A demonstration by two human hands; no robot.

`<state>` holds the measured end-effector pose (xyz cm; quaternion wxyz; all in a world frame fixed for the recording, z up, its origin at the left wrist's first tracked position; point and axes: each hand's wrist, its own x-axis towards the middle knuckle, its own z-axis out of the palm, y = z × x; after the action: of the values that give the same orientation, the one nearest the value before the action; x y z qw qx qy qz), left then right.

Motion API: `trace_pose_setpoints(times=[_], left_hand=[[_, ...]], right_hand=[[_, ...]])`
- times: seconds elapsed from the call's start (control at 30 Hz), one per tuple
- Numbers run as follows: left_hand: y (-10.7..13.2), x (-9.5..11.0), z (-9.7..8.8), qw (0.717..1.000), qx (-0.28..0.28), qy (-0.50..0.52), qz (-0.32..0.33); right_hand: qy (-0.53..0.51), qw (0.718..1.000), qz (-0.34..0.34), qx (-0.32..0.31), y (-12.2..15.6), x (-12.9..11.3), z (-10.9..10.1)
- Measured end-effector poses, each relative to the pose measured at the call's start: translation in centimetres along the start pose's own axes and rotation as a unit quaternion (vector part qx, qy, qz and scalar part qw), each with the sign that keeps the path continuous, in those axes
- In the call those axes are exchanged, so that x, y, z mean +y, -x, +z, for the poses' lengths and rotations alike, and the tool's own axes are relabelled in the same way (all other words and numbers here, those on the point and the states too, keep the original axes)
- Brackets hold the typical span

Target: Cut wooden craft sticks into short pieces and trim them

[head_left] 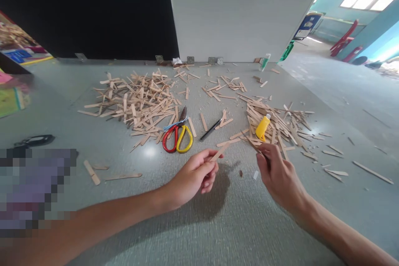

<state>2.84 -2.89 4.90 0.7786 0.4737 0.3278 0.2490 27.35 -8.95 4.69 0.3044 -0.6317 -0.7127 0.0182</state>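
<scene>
Between the thumb and fingers of my left hand (199,170) is a flat wooden craft stick (220,151), its end pointing up and right. My right hand (279,170) is closed on another thin wooden stick (252,143), which slants up to the left. Just beyond my left hand lie scissors (179,135) with one red and one yellow handle. A black pen-like tool (210,129) rests to their right. Near my right hand, a yellow glue bottle or cutter (263,127), I cannot tell which, lies on a pile of sticks (274,116).
A large heap of craft sticks (137,99) spreads at the left. Behind stands an upright board, black (93,12) and grey (243,12), with small metal hinges (190,60) along its base. A small green-and-white tube (265,62) stands by it. Loose slivers (335,172) lie at the right.
</scene>
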Motion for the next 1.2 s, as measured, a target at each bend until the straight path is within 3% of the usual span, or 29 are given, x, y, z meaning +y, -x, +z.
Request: trace_pose_setpoints(times=[0.23,0.43,0.77,1.07,1.2], left_hand=[[0.4,0.4,-0.6,0.997,-0.036,-0.054,-0.039],[0.9,0.8,-0.4,0.995,-0.042,-0.075,-0.055],[1.1,0.7,-0.2,0.994,-0.046,-0.09,-0.041],[0.8,0.4,0.1,0.995,-0.015,-0.092,-0.016],[0.9,0.0,0.1,0.994,-0.01,-0.104,-0.008]], right_hand=[[-0.001,0.995,-0.099,-0.002,1.3,-1.4,-0.3],[0.044,0.972,-0.226,-0.039,2.7,-1.4,0.1],[0.138,0.963,-0.232,-0.029,2.9,-2.1,-0.2],[0.226,0.942,-0.248,-0.013,2.9,-3.5,0.0],[0.23,0.945,-0.231,-0.026,2.7,-2.0,0.4]])
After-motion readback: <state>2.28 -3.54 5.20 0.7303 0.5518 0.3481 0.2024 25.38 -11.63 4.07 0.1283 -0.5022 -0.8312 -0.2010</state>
